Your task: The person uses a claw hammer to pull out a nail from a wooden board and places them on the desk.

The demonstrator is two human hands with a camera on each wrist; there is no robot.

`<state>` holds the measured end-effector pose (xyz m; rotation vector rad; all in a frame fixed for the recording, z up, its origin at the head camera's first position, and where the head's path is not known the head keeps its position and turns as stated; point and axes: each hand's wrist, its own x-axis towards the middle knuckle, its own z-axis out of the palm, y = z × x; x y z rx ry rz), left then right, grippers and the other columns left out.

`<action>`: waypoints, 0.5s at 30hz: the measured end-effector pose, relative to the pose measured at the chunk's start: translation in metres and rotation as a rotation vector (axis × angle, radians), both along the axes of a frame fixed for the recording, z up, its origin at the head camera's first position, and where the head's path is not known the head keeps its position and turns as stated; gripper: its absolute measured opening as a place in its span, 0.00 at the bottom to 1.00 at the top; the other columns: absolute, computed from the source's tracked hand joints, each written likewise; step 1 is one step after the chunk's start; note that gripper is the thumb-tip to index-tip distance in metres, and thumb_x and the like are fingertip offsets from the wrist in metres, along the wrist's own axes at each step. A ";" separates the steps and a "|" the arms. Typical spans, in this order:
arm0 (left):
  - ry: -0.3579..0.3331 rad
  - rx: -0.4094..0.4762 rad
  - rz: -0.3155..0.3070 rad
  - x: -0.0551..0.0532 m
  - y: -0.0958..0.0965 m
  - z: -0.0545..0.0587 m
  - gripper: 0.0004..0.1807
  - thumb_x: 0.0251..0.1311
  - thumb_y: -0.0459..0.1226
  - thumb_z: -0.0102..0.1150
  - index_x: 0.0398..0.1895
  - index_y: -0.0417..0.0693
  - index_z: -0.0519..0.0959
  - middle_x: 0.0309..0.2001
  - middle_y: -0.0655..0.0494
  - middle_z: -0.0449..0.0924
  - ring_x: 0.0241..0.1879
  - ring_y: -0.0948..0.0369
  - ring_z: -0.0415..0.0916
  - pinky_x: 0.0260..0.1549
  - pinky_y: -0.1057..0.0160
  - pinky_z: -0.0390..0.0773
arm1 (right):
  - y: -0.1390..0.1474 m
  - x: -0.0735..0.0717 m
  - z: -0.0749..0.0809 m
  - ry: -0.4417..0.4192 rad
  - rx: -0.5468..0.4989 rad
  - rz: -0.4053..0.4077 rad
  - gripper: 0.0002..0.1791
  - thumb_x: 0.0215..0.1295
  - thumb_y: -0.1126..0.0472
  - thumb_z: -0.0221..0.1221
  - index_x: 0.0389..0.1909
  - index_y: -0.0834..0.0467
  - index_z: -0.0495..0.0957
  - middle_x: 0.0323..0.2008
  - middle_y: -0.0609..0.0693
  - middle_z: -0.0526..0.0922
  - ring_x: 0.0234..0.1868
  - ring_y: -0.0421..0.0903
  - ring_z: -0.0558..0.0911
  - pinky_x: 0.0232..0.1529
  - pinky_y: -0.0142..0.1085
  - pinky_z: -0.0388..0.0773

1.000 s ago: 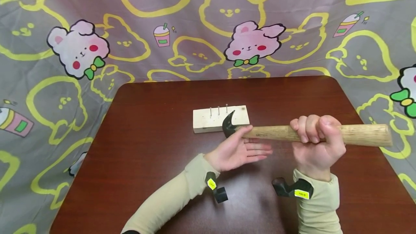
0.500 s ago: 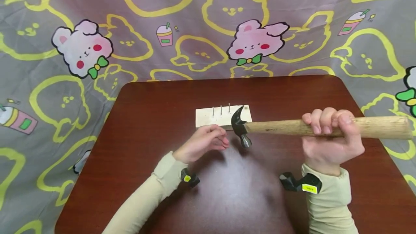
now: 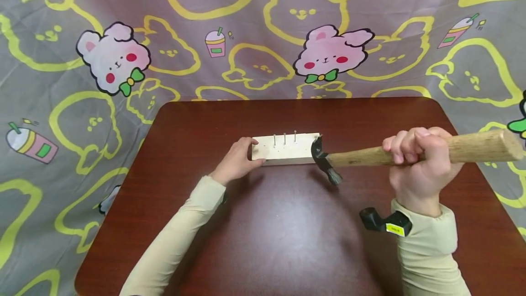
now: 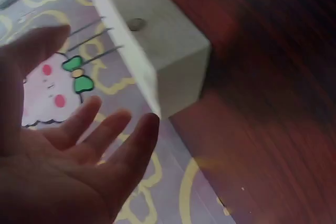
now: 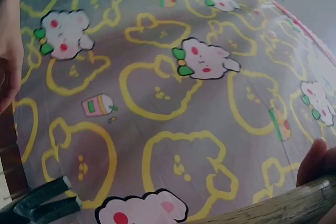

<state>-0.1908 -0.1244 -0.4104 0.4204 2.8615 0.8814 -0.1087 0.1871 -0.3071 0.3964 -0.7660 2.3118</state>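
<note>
In the head view my left hand point(image 3: 234, 160) is at the left end of a pale wooden block point(image 3: 296, 150), thumb along the front side and fingers curled over the far corner. The left wrist view shows its fingers point(image 4: 137, 142) spread beside the block's end. Three thin nails point(image 3: 285, 140) stand upright in the block's top. My right hand point(image 3: 423, 163) grips the wooden handle of a claw hammer point(image 3: 357, 158), held level above the table. Its dark head point(image 3: 324, 161) overlaps the block's right end, claw up and striking face down. The hammer's claw point(image 5: 52, 200) also shows low in the right wrist view.
The block lies on a dark red-brown table point(image 3: 279, 232) with rounded far corners. A grey-pink curtain point(image 3: 255, 22) printed with yellow outlines and rabbit faces hangs around the back and sides. A black camera mount point(image 3: 386, 222) sits on the right sleeve.
My left hand has left the hammer's head and moved left to the block's left end. The right hand has shifted the hammer to the right, its handle end rising.
</note>
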 end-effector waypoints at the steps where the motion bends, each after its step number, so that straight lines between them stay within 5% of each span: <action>1: -0.004 -0.027 -0.012 -0.003 0.002 -0.003 0.33 0.54 0.47 0.67 0.60 0.39 0.69 0.59 0.43 0.72 0.59 0.47 0.68 0.59 0.52 0.69 | -0.001 -0.002 0.001 0.000 0.021 -0.017 0.21 0.51 0.77 0.52 0.09 0.64 0.52 0.06 0.49 0.52 0.06 0.45 0.59 0.13 0.40 0.62; 7: -0.006 -0.129 -0.056 -0.020 0.018 -0.013 0.43 0.51 0.49 0.70 0.68 0.42 0.63 0.72 0.44 0.58 0.71 0.44 0.54 0.69 0.48 0.59 | -0.005 -0.011 0.001 0.030 0.119 -0.074 0.15 0.50 0.77 0.52 0.09 0.70 0.61 0.04 0.55 0.61 0.07 0.52 0.71 0.19 0.46 0.78; 15: -0.044 -0.203 -0.080 -0.035 0.032 -0.013 0.54 0.46 0.51 0.73 0.73 0.40 0.56 0.74 0.45 0.54 0.75 0.48 0.49 0.74 0.52 0.50 | -0.011 -0.019 0.007 0.060 0.211 -0.036 0.13 0.54 0.79 0.49 0.13 0.70 0.61 0.05 0.53 0.60 0.08 0.45 0.58 0.11 0.36 0.65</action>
